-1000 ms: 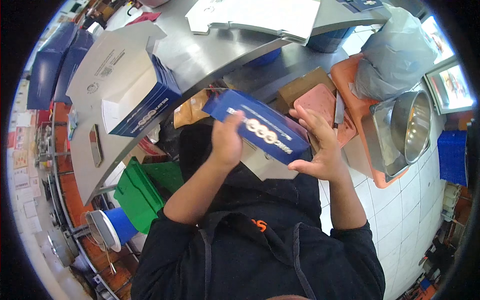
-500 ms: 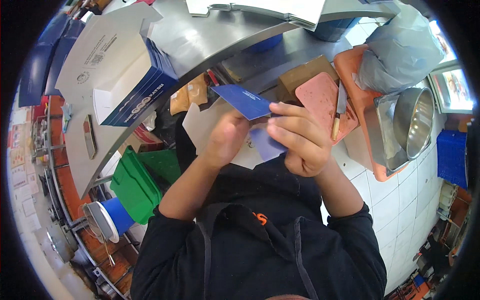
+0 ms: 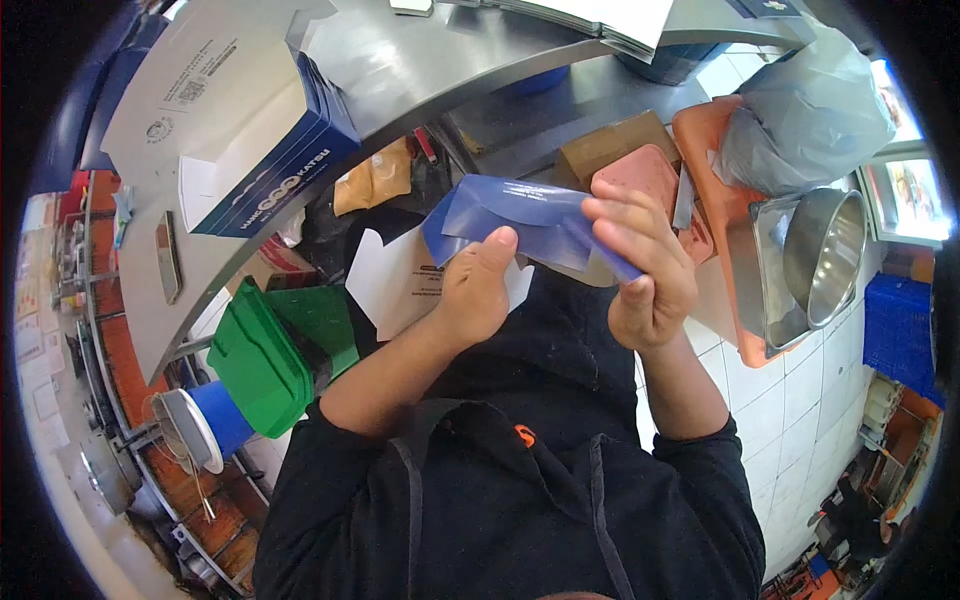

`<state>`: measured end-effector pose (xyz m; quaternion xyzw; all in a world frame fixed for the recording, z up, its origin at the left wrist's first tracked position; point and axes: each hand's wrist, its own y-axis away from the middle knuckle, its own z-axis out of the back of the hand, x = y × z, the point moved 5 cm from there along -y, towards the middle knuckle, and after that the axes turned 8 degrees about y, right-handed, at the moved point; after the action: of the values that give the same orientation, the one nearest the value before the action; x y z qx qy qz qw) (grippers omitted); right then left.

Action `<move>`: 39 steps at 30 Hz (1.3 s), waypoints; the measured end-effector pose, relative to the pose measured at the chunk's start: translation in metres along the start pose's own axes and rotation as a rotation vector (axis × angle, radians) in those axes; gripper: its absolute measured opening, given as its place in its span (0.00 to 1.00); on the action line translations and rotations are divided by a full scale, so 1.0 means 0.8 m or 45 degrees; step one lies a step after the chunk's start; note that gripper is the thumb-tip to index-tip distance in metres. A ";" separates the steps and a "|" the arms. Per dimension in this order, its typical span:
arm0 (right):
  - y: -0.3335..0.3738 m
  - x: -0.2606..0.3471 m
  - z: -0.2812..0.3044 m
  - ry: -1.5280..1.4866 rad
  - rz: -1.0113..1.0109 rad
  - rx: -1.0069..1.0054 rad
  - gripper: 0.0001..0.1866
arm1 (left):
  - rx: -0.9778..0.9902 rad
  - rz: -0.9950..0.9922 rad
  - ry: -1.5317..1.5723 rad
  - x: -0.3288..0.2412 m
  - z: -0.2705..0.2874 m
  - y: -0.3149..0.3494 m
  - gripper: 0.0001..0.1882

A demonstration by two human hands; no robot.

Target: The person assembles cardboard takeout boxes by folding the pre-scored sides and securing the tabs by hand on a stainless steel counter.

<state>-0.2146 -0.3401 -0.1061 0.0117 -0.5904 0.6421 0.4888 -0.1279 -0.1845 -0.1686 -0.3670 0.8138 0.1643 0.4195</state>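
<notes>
Between my hands, in front of my chest, is a partly folded cardboard food box (image 3: 520, 215), blue and glossy outside. A pale open flap (image 3: 395, 285) with small dark print spreads below its left part. My left hand (image 3: 475, 292) grips the near left side of the box, its thumb lying on the blue panel. At the box's right end, my right hand (image 3: 648, 265) presses with its fingers along the edge and its thumb lower down, by the corner. Some of the left fingers are hidden behind the cardboard.
On the curved steel counter (image 3: 400, 75) stand an open blue-and-white box (image 3: 290, 165), a phone (image 3: 168, 258) and a stack of flat cartons (image 3: 620, 25). Right are a pink tray (image 3: 640, 170), a knife (image 3: 684, 200), an orange crate (image 3: 745, 335) and a steel bowl (image 3: 825, 255). A green bin (image 3: 260, 360) stands left.
The box has turned so its blue panel lies broad across both hands. My left thumb now rests on that panel. My right hand has moved slightly right, its fingers straighter along the end.
</notes>
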 end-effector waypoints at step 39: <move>0.032 -0.009 0.035 -0.366 -0.948 -0.070 0.14 | 0.144 -0.113 -0.902 -0.074 -0.037 0.018 0.16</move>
<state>-0.2431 -0.3613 -0.1213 0.3015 -0.6251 0.3970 0.6006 -0.1331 -0.1647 -0.1041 -0.2985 0.6089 0.2176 0.7020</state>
